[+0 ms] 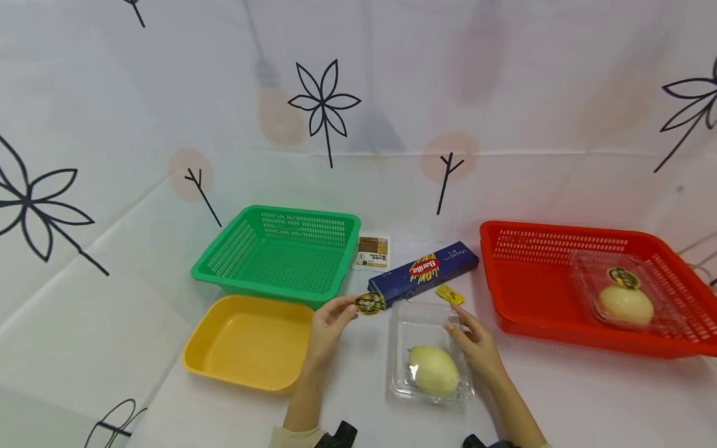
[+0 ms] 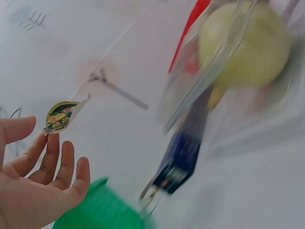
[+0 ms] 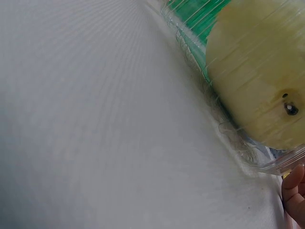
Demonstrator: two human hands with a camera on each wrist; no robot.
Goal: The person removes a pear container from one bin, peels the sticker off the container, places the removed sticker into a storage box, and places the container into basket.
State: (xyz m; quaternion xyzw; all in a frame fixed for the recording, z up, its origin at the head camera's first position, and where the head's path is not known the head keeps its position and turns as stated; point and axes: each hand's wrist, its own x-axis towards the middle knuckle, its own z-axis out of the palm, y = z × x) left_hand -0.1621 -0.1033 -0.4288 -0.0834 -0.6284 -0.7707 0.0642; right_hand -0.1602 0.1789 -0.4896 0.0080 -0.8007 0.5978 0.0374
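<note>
One sticker (image 1: 370,304) my left hand (image 1: 327,328) pinches edgewise, likely for tackiness; my right hand (image 1: 477,348) grips the clear box (image 1: 424,333), presumably steadying it.

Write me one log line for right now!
Left hand: pinches round sticker | right hand: at edge of clear container | inside: pale fruit | red basket: another boxed fruit

room between yellow tray (image 1: 252,345) and clear container (image 1: 420,326) | spaghetti box (image 1: 428,271) blocks beyond
</note>
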